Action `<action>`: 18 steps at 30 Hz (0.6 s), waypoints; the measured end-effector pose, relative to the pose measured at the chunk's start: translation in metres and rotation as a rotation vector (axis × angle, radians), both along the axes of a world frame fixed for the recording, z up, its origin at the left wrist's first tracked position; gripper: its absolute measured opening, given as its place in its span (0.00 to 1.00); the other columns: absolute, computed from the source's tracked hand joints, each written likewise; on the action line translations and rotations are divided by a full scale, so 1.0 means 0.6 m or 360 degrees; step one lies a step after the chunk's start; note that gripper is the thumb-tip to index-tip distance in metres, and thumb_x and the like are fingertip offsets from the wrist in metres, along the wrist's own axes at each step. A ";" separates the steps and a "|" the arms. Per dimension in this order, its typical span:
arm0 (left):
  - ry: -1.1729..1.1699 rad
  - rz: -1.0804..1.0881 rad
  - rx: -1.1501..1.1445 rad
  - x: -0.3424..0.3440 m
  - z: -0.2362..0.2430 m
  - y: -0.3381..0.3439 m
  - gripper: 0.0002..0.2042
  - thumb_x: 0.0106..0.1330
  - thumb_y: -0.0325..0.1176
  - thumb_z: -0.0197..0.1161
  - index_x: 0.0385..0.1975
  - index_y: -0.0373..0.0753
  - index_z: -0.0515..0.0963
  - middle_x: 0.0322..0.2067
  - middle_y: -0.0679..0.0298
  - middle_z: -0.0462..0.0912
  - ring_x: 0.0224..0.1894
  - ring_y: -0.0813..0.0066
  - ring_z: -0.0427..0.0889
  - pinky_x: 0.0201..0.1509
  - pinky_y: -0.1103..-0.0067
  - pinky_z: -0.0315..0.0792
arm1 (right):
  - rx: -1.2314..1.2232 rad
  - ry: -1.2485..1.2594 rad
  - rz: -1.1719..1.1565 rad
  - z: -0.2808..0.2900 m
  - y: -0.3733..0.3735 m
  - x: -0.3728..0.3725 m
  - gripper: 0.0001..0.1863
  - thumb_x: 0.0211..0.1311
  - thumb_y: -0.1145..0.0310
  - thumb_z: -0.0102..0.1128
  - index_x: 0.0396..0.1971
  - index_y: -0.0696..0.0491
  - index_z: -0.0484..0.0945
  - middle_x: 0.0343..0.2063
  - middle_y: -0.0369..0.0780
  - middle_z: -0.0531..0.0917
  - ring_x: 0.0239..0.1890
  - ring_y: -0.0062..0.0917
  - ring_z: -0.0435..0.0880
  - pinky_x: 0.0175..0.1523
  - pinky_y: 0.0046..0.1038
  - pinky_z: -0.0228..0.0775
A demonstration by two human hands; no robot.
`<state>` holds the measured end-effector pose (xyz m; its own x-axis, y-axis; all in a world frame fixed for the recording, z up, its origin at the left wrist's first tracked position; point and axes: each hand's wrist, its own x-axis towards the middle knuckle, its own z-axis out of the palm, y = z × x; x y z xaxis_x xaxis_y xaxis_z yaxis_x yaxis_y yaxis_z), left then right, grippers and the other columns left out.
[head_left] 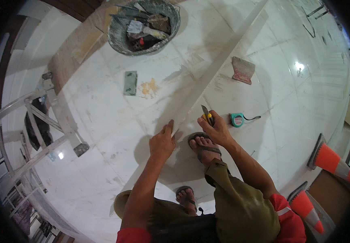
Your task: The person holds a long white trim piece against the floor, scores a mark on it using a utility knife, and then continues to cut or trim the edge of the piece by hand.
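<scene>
A long, narrow white strip [213, 73] runs from near my feet toward the far right, over the tiled floor. My left hand [162, 142] grips its near end, with the index finger stretched along its side. In my right hand [217, 128] is a utility knife [208, 116] with a yellow and black handle. Its blade is out and points away from me, beside the strip but apart from it. Just right of that hand lies a teal tape measure [236, 120] with a black wrist strap. My sandalled foot [205, 148] stands below the knife.
A dirty bucket [120, 47] of tools stands at the far left of the strip. A green rectangular piece [130, 83] and a wide reddish scraper blade [243, 70] lie on the floor. A metal ladder [41, 117] is at left; orange cones [331, 158] are at right.
</scene>
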<state>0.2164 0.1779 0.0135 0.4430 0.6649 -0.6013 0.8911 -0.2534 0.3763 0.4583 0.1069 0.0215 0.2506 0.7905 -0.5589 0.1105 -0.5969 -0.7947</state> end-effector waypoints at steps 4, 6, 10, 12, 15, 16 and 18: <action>-0.0120 -0.0066 0.0302 -0.005 -0.022 -0.031 0.35 0.66 0.32 0.67 0.75 0.40 0.65 0.63 0.40 0.79 0.53 0.44 0.88 0.50 0.60 0.87 | -0.0083 0.0456 -0.0130 0.016 -0.018 0.007 0.20 0.82 0.53 0.54 0.44 0.58 0.78 0.28 0.34 0.76 0.31 0.19 0.74 0.38 0.26 0.69; -0.0118 -0.0155 0.0604 -0.009 -0.041 -0.047 0.36 0.66 0.31 0.66 0.75 0.38 0.64 0.62 0.35 0.78 0.55 0.41 0.87 0.50 0.61 0.88 | 0.0009 0.0534 -0.0084 0.003 -0.027 0.004 0.21 0.83 0.53 0.53 0.46 0.59 0.79 0.28 0.34 0.77 0.31 0.18 0.74 0.37 0.25 0.69; -0.0125 -0.0166 0.0648 -0.001 -0.047 -0.054 0.35 0.67 0.31 0.65 0.76 0.37 0.64 0.62 0.32 0.77 0.55 0.38 0.86 0.48 0.61 0.88 | -0.0087 0.0509 -0.0022 -0.005 -0.029 -0.007 0.19 0.83 0.54 0.56 0.48 0.58 0.79 0.28 0.33 0.78 0.29 0.16 0.75 0.36 0.22 0.70; -0.0065 -0.0183 0.0662 -0.002 -0.049 -0.056 0.34 0.68 0.32 0.64 0.76 0.37 0.64 0.61 0.33 0.78 0.56 0.37 0.86 0.46 0.60 0.89 | -0.0040 0.0138 0.0080 -0.015 -0.030 -0.016 0.23 0.73 0.51 0.70 0.47 0.58 0.79 0.27 0.35 0.80 0.30 0.19 0.77 0.37 0.27 0.72; -0.0075 -0.0191 0.0692 -0.005 -0.053 -0.056 0.34 0.68 0.32 0.63 0.76 0.37 0.64 0.61 0.32 0.78 0.56 0.35 0.86 0.45 0.60 0.89 | -0.0024 -0.0189 0.0052 -0.010 -0.008 -0.033 0.26 0.64 0.52 0.79 0.46 0.57 0.79 0.26 0.39 0.83 0.29 0.23 0.81 0.36 0.31 0.75; -0.0072 -0.0193 0.0691 -0.006 -0.056 -0.057 0.34 0.68 0.32 0.63 0.76 0.37 0.64 0.61 0.32 0.78 0.56 0.35 0.86 0.45 0.60 0.89 | -0.0024 -0.0186 0.0051 -0.007 0.002 -0.038 0.26 0.64 0.52 0.79 0.46 0.57 0.79 0.26 0.39 0.83 0.29 0.23 0.81 0.36 0.31 0.75; -0.0106 -0.0197 0.0746 -0.008 -0.061 -0.058 0.34 0.67 0.32 0.63 0.75 0.36 0.64 0.61 0.32 0.78 0.55 0.35 0.87 0.46 0.59 0.89 | -0.0003 -0.0411 0.0238 -0.004 0.020 -0.047 0.28 0.59 0.52 0.82 0.45 0.56 0.79 0.26 0.44 0.84 0.28 0.28 0.84 0.36 0.34 0.77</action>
<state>0.2113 0.1431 -0.0230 0.5633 0.7971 -0.2176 0.8214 -0.5117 0.2518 0.4299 0.1186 0.0189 0.2657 0.8285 -0.4930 0.3958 -0.5600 -0.7278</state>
